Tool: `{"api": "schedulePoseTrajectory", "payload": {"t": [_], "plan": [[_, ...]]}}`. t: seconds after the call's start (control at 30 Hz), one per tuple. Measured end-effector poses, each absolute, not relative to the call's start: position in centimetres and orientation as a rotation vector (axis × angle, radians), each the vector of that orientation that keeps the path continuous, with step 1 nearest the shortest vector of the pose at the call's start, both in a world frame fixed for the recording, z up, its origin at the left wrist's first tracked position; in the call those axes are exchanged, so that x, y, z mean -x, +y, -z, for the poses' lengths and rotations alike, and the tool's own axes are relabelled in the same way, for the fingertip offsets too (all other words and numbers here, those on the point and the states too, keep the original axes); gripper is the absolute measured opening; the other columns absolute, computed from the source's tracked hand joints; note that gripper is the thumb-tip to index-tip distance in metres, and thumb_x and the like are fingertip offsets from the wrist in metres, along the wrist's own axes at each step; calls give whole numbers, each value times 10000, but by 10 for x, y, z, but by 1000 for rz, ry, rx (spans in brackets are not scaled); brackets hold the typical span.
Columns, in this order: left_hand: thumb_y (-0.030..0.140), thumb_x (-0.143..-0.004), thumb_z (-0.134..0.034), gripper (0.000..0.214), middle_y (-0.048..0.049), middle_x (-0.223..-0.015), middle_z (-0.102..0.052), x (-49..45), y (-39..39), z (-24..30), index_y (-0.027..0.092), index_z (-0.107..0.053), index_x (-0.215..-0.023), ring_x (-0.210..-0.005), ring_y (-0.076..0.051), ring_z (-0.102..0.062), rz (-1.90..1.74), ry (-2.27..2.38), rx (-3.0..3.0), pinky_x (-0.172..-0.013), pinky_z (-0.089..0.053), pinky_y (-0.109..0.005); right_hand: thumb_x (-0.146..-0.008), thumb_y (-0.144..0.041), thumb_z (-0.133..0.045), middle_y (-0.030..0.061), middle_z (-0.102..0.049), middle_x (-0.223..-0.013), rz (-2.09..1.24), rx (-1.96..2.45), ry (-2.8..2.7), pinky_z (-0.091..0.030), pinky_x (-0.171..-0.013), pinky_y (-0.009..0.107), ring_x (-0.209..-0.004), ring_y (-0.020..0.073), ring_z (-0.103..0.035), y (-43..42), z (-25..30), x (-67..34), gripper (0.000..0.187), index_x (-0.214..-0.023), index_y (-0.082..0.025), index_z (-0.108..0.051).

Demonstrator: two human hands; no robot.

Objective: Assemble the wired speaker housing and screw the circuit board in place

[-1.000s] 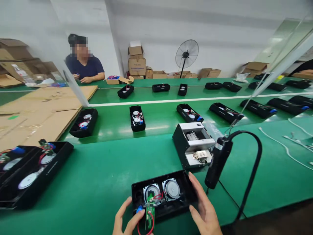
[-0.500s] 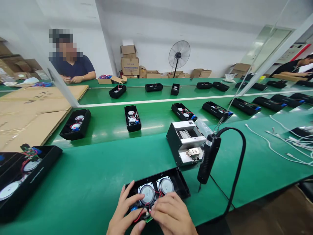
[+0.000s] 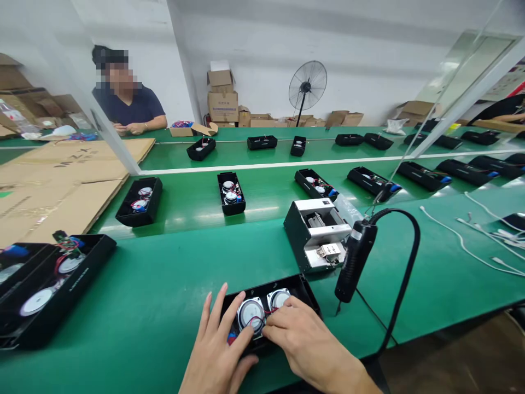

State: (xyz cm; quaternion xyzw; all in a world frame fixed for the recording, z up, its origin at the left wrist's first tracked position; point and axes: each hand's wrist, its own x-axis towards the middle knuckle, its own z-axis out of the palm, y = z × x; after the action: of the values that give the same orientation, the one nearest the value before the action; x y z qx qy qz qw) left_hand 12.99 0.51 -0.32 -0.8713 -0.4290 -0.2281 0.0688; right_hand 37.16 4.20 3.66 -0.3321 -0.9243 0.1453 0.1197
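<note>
Both hands, left (image 3: pixel 217 350) and right (image 3: pixel 301 339), seemingly pressed flat, fingers spread, on the speaker housing (image 3: pixel 268 312).

1. Green bench (image 3: pixel 164 295): open black speaker housing (image 3: pixel 305 298) at near edge, black/silver screw feeder box (image 3: pixel 315 241) behind it.
2. Left: more open housings (image 3: pixel 53 290), cardboard sheets (image 3: pixel 61 180).
3. Right: white cables (image 3: pixel 471 241).

Both hands bare, no gloves. Left hand (image 3: pixel 215 355) and right hand (image 3: pixel 301 342) show at the bottom edge, near side of the speaker housing (image 3: pixel 305 293). No rings or watch on the visible parts. Nails short, unpainted as far as I can tell. Wrists bare; forearms cut off by the frame, so sleeves can't be judged.
</note>
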Motion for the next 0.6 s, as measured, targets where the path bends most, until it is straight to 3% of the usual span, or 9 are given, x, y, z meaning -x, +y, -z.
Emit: {"api": "schedulePoseTrajectory", "payload": {"t": [0.17, 0.33, 0.5, 0.6], "plan": [[271, -816, -820, 354, -143, -1578, -549, -135, 12, 11, 256, -712, -1153, -1632, -456, -180, 639, -1247, 2630, -1251, -335, -743, -968, -44, -594, 23, -768, -943, -535, 1003, -2794, -431, -812, 361, -831, 202, -621, 51, -44, -368, 241, -971, -217, -763], [313, -841, -780, 260, -83, -1569, -581, -140, 13, 21, 256, -721, -1088, -1641, -406, -200, 754, -1262, 2615, -1345, -183, -657, -935, -40, -599, 21, -780, -991, -559, 984, -2887, -469, -856, 370, -857, 217, -635, 51, -49, -368, 220, -966, -196, -750], [204, -815, -721, 238, -46, -1551, -612, -139, 15, 14, 248, -731, -1049, -1673, -369, -93, 672, -1168, 2632, -1383, -21, -569, -943, -149, -638, 58, -761, -1041, -643, 1017, -2788, -480, -967, 389, -935, 245, -666, 44, -50, -366, 98, -1001, -181, -709], [176, -778, -741, 283, -19, -1579, -592, -136, 16, 15, 249, -747, -1051, -1671, -401, -72, 618, -1125, 2620, -1380, -1, -596, -900, -145, -676, 74, -760, -1067, -676, 1035, -2713, -457, -1032, 402, -1001, 259, -685, 38, -38, -364, 207, -1105, -172, -690]]}}
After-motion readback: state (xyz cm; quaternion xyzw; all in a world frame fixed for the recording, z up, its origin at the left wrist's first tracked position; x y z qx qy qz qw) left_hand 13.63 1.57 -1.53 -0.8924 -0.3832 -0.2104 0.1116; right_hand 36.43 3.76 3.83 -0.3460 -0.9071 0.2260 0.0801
